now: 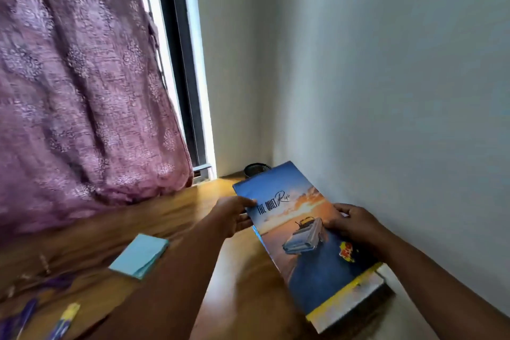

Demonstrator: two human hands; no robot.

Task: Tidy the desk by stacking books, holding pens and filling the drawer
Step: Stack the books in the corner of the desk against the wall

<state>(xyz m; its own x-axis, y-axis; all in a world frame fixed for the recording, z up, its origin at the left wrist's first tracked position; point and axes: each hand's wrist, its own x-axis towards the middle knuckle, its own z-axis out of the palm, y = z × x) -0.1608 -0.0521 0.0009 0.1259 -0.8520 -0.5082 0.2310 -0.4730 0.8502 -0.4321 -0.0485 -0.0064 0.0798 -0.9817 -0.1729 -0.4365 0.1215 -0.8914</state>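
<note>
Both hands hold one book: the left hand (pixel 234 218) grips its left long edge, thumb on the cover beside the title and fingers curled under, while the right hand (pixel 356 226) clasps the right edge, fingers bent over the cover next to the painted car. After the grip, the biggest thing in view is the pale wall (pixel 386 77), which fills the right half and meets a second wall in a corner, and then the mauve patterned curtain (pixel 82 85) hanging on the left down to the desk, with a dark window frame (pixel 182 77) showing along its edge. The wooden desk (pixel 176 210) runs under everything. The book (pixel 306 232), blue and orange with a car on a road, lies close along the wall on top of another book (pixel 356 303) whose yellow band and pale edge stick out at the near end. A light blue pad of notes (pixel 140 255) sits on the desk to the left, well apart from the books. A dark round container (pixel 256 169) stands in the corner just behind the top book. At the bottom left, blurred, lie a yellow and blue pen (pixel 66 320) and some purple pens (pixel 24 312).
</note>
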